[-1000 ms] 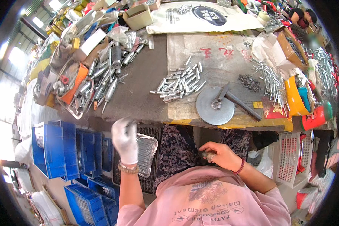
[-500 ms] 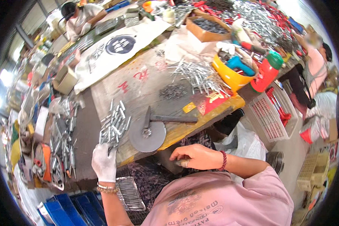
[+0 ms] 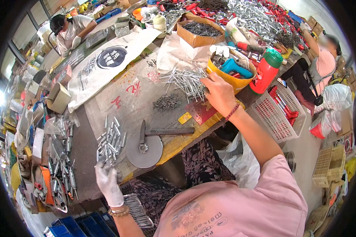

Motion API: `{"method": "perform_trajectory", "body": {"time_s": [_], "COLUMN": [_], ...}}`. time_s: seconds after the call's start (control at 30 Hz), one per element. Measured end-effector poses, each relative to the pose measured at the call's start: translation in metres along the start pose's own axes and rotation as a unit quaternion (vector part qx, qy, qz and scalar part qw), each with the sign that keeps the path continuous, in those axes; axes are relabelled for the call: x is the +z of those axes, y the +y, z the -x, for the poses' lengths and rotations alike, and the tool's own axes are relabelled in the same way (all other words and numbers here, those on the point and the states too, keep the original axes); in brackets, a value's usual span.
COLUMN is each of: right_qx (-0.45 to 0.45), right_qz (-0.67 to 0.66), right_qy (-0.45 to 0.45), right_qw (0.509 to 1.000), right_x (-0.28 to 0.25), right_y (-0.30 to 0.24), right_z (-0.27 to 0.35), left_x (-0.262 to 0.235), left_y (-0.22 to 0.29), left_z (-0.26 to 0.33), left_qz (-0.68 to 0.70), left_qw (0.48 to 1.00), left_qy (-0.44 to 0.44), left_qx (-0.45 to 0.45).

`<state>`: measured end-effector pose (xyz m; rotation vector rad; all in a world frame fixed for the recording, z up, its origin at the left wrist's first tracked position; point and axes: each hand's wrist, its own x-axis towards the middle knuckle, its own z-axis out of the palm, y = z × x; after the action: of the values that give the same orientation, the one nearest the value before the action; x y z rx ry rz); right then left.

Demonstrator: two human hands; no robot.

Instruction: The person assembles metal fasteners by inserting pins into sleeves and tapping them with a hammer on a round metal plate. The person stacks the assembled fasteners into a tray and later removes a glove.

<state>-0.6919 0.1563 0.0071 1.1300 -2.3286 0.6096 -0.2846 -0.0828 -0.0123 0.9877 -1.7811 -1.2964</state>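
My right hand [image 3: 220, 94], bare and with a beaded bracelet, is over the right side of a pile of thin silvery rods [image 3: 184, 83]. Its fingers are bent and apart at the rods; no held piece shows. At the table's near left edge, my left hand [image 3: 108, 182] wears a white glove. Its fingertips, smeared by motion, are at the near end of a heap of short metal tubes [image 3: 111, 138]. Between the hands, a hammer [image 3: 168, 131] lies with its head on a round grey metal disc [image 3: 144, 152]. Small dark metal pieces [image 3: 167, 102] lie beyond the hammer.
A yellow tub [image 3: 241, 85] with a teal-handled tool stands beside a red flask with a green lid [image 3: 267, 71]. Behind is a cardboard box of dark parts [image 3: 199, 33]. A white crate [image 3: 279, 114] stands at right. Two other people are farther off.
My right hand has gone from near my lap out to the rod pile. My left hand has drawn back slightly from the tubes. The whole view has shifted a little.
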Motion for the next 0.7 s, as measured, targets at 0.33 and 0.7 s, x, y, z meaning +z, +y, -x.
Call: {"method": "perform_trajectory", "body": {"time_s": [0.33,0.7], "right_qx": [-0.146,0.16], "right_qz": [0.027,-0.572], "right_qy": [-0.032,-0.153], "right_qw": [0.988,0.79], "right_x": [0.011,-0.026], "right_y": [-0.022,-0.119], "right_z": [0.007,0.035], "left_x": [0.058,0.044], "left_y": [0.027,0.033], "left_z": [0.023,0.011], "left_qz": [0.086,-0.171], "left_qw": [0.978,0.964], "left_qy": [-0.162,-0.171], "left_qx": [-0.095,0.11]}}
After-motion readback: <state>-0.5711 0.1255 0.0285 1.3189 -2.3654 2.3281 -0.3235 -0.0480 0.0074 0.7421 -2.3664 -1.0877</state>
